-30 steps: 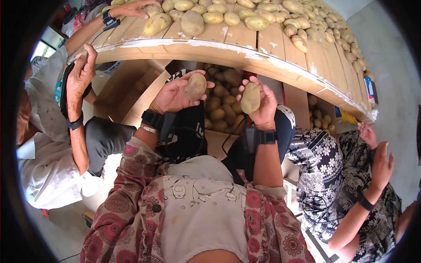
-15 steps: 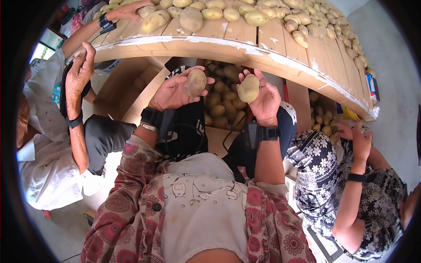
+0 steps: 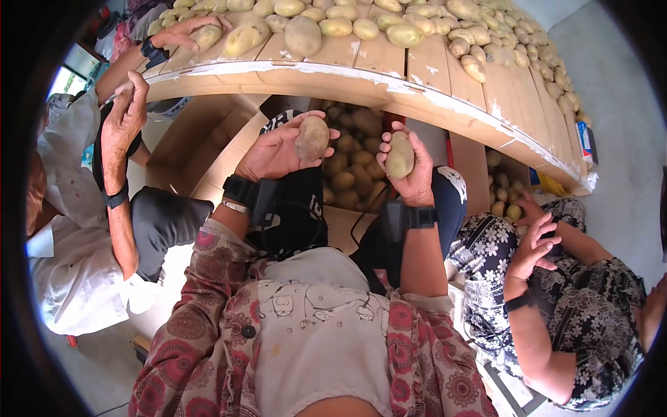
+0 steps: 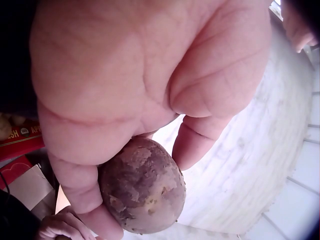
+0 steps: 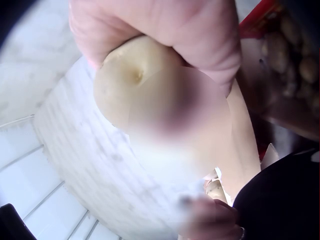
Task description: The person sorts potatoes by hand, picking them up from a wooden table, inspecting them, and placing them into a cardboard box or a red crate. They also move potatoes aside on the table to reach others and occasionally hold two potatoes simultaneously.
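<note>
The left potato [image 3: 313,137] sits in the left grip [image 3: 274,153], thumb and fingers pinching its sides; the right potato [image 3: 400,155] lies in the right grip [image 3: 417,179], fingers curled round it; both are held up before the person, well apart. Each should prove firm, stiff and fairly weighty for its bulk, hardly fragile, though the skin may scuff or bruise; the left one's rough, patchy skin should hold well, the right one's smoother skin may slip a little; the broad middle is the best hold. The sides against the palms are hidden; a blurred patch covers part of the right one in the right wrist view. Beyond, a lower heap [image 3: 361,175] lies in shadow, its depth hard to make out; above the tabletop [image 3: 379,55], the frame cuts off the far pile [image 3: 504,43].
</note>
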`<state>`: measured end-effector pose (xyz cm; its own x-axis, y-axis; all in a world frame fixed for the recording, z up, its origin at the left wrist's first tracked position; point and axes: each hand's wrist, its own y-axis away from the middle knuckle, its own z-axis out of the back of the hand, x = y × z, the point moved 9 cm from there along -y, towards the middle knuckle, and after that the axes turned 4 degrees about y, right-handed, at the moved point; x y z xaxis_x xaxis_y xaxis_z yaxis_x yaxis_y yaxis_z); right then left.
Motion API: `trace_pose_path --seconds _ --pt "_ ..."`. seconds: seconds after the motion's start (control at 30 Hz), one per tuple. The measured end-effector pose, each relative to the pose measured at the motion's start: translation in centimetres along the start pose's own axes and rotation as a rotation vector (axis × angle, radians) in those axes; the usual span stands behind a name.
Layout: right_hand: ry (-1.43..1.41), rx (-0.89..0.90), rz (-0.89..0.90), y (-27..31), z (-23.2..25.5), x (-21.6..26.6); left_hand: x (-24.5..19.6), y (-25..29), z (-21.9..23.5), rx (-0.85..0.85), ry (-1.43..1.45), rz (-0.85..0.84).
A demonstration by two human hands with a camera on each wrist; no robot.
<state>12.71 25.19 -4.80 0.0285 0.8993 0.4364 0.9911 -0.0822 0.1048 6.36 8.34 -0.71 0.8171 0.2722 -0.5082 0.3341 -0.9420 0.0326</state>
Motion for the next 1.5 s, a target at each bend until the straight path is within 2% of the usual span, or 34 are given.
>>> trace_pose_path --seconds 0.03,0.07,0.1,0.17,0.2,0.33,0.43,0.5,0.53,0.6,0.67,0.7,0.77,0.8,0.83,0.9,0.97,1.1,1.17,1.43,1.5 --pt "0.036 -0.074 0.006 0.0 0.5 0.1 0.0 0.0 0.2 -0.04 -0.038 -0.003" --pt "0.007 -0.139 -0.025 0.0 1.1 -0.2 0.1 -0.2 0.1 -0.009 -0.042 -0.004" --pt "0.001 -0.127 -0.031 -0.2 1.1 -0.3 0.0 -0.3 0.1 -0.018 -0.051 -0.012" --pt "0.011 -0.341 -0.03 0.0 3.4 -0.5 0.0 -0.2 -0.6 0.037 -0.039 -0.004" --pt "0.005 -0.361 -0.03 0.0 3.5 -0.4 0.0 -0.2 -0.6 0.037 -0.04 0.005" --pt "-0.048 -0.327 0.032 0.1 3.8 0.3 -0.2 0.0 -0.3 -0.013 -0.143 -0.031" --pt "-0.081 -0.3 0.084 -0.1 3.7 0.8 -0.3 0.2 0.4 0.016 0.014 -0.034" --pt "0.039 -0.241 0.161 0.0 2.0 1.6 -0.4 0.2 0.4 0.082 0.129 -0.038" --pt "0.051 -0.254 0.163 0.1 1.3 1.5 -0.4 0.4 0.7 -0.007 0.09 -0.055" --pt "0.06 -0.262 0.167 0.0 1.4 1.5 -0.5 0.5 0.6 -0.007 0.04 -0.109" --pt "-0.129 -0.044 0.006 -0.4 1.2 0.3 -0.9 0.5 0.3 -0.031 -0.032 -0.205" --pt "-0.132 -0.044 0.001 -0.2 0.5 0.1 -0.8 0.5 0.7 -0.037 -0.032 -0.205" --pt "-0.235 -0.236 -0.029 0.3 0.6 -0.6 -1.3 0.4 0.2 0.124 0.049 -0.225" --pt "-0.21 -0.299 -0.036 0.4 0.9 -0.7 -1.5 0.4 0.1 0.122 0.044 -0.224" --pt "-0.211 -0.299 -0.038 0.3 1.7 -0.7 -1.4 0.4 0.3 0.112 0.126 -0.196" --pt "-0.224 -0.185 -0.093 -0.4 2.3 -1.1 -1.2 0.4 0.5 0.094 0.207 -0.171" --pt "-0.238 -0.217 -0.085 -0.4 2.9 -1.2 -1.1 0.4 0.6 0.101 0.309 -0.138" --pt "-0.212 -0.298 -0.058 -0.1 2.5 -0.9 -0.9 0.2 0.2 0.097 0.274 -0.123" --pt "-0.188 -0.288 -0.057 0.0 2.8 -0.9 -1.0 0.1 0.5 -0.018 0.255 -0.165" --pt "-0.185 -0.253 -0.087 -0.3 2.9 -1.2 -0.8 0.1 0.4 -0.003 0.252 -0.132" --pt "-0.154 -0.196 -0.082 -0.4 2.9 -1.2 -0.9 0.0 0.5 0.074 0.276 -0.114"
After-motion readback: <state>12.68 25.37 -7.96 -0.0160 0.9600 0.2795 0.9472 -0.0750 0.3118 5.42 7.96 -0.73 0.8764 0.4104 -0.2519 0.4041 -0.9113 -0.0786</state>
